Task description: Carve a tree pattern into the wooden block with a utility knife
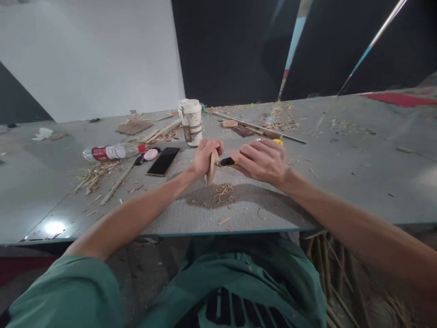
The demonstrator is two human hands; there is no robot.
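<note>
My left hand (204, 157) is closed around a pale piece of wood (212, 169), which is tilted with its lower end pointing down toward the table. My right hand (262, 160) is wrapped round a utility knife (227, 161) with a black front part and yellow on its handle. The knife's tip meets the right side of the wood; the blade itself is too small to make out well. Below both hands a small heap of wood shavings (224, 192) lies on the grey tabletop (191, 223).
Left of my hands lie a smartphone (164, 161), a pink oval object (150, 155) and a plastic bottle (114, 151) on its side. White paper cups (193, 120) stand behind. Wood strips (262, 127) and a brown oval block (230, 124) lie farther back.
</note>
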